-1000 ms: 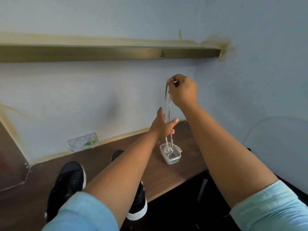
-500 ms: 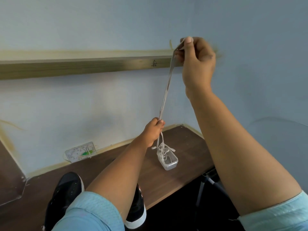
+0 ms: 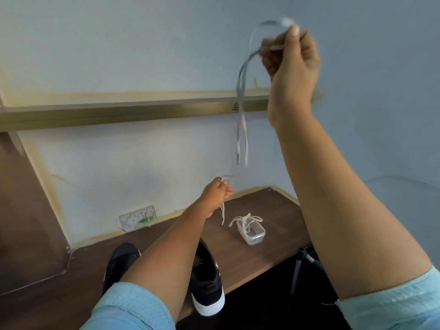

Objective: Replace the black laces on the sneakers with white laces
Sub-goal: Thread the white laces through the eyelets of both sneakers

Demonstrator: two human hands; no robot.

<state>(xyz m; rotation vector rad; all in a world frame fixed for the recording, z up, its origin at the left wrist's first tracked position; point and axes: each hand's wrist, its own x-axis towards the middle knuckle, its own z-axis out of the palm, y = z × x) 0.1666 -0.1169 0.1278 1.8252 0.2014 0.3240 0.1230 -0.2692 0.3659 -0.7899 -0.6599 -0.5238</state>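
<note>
A white lace (image 3: 242, 120) was held up high by the right hand (image 3: 289, 60), raised at 1 o'clock, its fingers curled round the lace's upper loop; both strands hung down blurred toward the middle. Lower, near the centre, the left hand (image 3: 215, 195) was closed in a pinch on a lace end (image 3: 222, 214) that dangled below it; whether it joined the raised lace could not be told. The hands were well apart. At 5 o'clock of the left hand, a clear plastic container (image 3: 252, 233) was set on the brown desk (image 3: 269, 210), more white laces (image 3: 245, 220) draped over its rim. Two black sneakers (image 3: 206, 279) were seen at 6 o'clock, partly hidden by the left forearm
</note>
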